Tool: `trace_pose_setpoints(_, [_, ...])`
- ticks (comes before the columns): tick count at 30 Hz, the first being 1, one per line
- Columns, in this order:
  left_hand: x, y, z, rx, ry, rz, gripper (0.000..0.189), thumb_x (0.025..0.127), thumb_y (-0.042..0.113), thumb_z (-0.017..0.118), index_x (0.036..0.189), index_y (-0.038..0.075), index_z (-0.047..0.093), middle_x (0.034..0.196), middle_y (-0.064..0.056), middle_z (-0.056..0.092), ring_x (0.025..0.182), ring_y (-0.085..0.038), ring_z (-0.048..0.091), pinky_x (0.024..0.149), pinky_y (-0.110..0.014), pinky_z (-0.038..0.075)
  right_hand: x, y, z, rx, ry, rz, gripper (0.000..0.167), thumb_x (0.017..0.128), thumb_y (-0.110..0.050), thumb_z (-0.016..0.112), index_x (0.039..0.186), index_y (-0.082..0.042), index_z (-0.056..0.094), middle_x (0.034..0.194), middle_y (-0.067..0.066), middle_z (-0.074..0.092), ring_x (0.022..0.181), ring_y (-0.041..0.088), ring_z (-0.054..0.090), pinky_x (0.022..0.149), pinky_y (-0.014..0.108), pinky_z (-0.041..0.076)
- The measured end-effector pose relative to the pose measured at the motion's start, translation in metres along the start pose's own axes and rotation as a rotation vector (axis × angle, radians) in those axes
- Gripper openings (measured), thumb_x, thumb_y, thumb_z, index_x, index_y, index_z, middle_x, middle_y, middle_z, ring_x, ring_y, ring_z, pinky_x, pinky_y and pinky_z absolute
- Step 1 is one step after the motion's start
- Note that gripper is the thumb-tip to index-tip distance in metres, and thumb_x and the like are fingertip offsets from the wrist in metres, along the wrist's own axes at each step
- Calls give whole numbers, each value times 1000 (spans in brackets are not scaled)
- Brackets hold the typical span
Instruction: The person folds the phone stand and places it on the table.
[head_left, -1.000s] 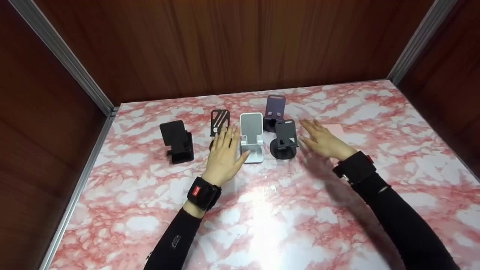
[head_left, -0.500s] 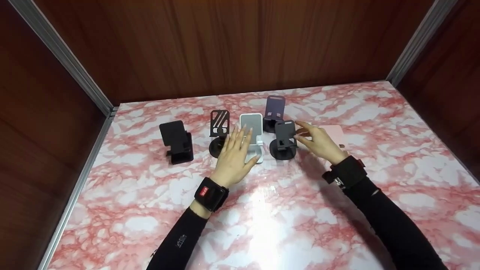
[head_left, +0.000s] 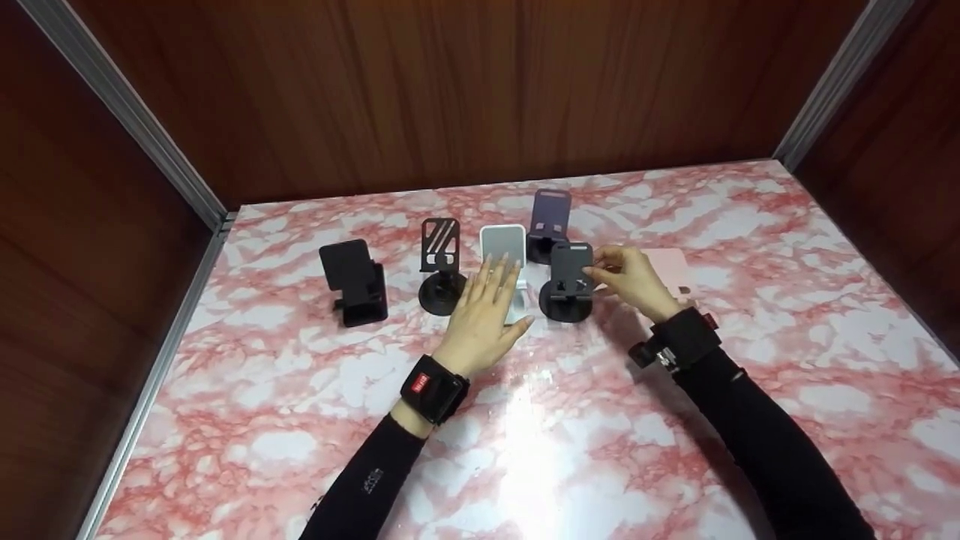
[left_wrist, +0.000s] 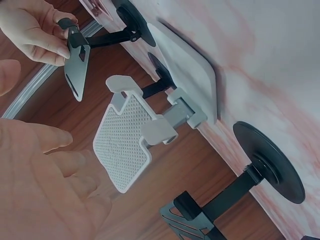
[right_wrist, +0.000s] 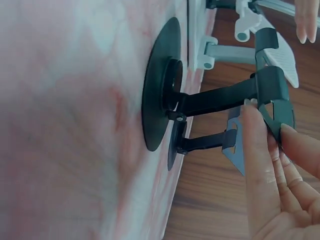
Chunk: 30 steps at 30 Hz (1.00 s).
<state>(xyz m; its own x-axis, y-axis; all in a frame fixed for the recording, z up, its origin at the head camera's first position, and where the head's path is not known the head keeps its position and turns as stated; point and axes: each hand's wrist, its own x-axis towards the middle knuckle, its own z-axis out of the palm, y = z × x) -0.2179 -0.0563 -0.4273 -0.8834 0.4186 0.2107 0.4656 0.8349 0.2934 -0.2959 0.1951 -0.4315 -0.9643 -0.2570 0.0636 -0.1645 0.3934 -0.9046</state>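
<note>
A dark grey phone stand [head_left: 570,279] with a round base stands mid-table. My right hand [head_left: 600,271] pinches the edge of its tilted plate [right_wrist: 274,100] between thumb and fingers [right_wrist: 265,150]. Just left of it is a white phone stand [head_left: 504,251] with a perforated plate [left_wrist: 122,145]. My left hand [head_left: 491,296] hovers in front of that plate with straight fingers; in the left wrist view the palm [left_wrist: 40,185] is close to the plate, and I cannot tell whether they touch.
More stands line the back of the pink marble table [head_left: 570,450]: a black blocky one [head_left: 352,283] at left, a black slotted one [head_left: 440,262], a purple one [head_left: 550,214]. A flat pink item [head_left: 673,268] lies behind my right hand. Wooden walls enclose three sides.
My right hand moved left and closed its thumb and fingers on the dark grey stand's plate. My left hand slid right, from the slotted stand to in front of the white stand.
</note>
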Motion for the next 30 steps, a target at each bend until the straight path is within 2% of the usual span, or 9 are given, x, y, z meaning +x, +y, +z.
trace_pose_setpoints(3, [1, 2, 1, -3, 0, 6, 75, 94, 46, 45, 149, 11, 8, 157, -10, 4, 145, -29, -2, 120, -44, 4, -2, -1, -1, 92, -39, 24, 24, 88, -9, 61, 98, 11, 55, 80, 1, 63, 69, 7, 62, 69, 45, 57])
trace_pose_setpoints(7, [1, 3, 1, -2, -16, 6, 75, 94, 47, 42, 149, 11, 6, 157, -9, 3, 145, -28, -3, 120, -43, 2, -4, -1, -3, 213, -78, 61, 24, 89, -10, 60, 101, 10, 53, 80, -1, 63, 72, 8, 63, 68, 39, 59])
trace_pose_setpoints(12, [-1, 4, 4, -37, -30, 16, 74, 95, 48, 40, 149, 11, 6, 157, -9, 3, 145, -27, -3, 120, -43, 3, -7, 0, -5, 336, -97, 101, 9, 89, -8, 59, 92, -1, 54, 78, -2, 63, 71, 8, 62, 64, 32, 59])
trace_pose_setpoints(16, [0, 4, 6, -93, -5, 68, 72, 95, 46, 41, 149, 8, 9, 157, -11, 6, 145, -30, 2, 119, -47, 7, -10, -3, -8, 372, -98, 75, 8, 89, -6, 59, 83, -6, 53, 76, -2, 64, 69, 8, 63, 61, 30, 59])
trace_pose_setpoints(20, [4, 4, 7, -170, 12, 107, 71, 95, 42, 43, 149, 8, 11, 156, -13, 11, 144, -32, 9, 117, -51, 13, -14, -11, -13, 420, -108, 38, 7, 89, -5, 59, 87, 0, 54, 78, 0, 65, 69, 10, 63, 62, 31, 59])
trace_pose_setpoints(23, [6, 5, 6, -245, 1, 99, 71, 96, 42, 43, 149, 8, 11, 156, -13, 13, 143, -31, 13, 117, -49, 17, -18, -18, -15, 442, -112, 19, 10, 89, -6, 59, 91, 3, 55, 80, 1, 65, 70, 11, 63, 64, 31, 59])
trace_pose_setpoints(30, [12, 6, 4, -379, 4, 53, 65, 98, 41, 38, 149, 8, 13, 154, -14, 20, 142, -22, 20, 118, -36, 20, -24, -34, -15, 422, -109, -16, 11, 88, -8, 61, 94, -1, 57, 79, 1, 65, 69, 11, 63, 64, 29, 59])
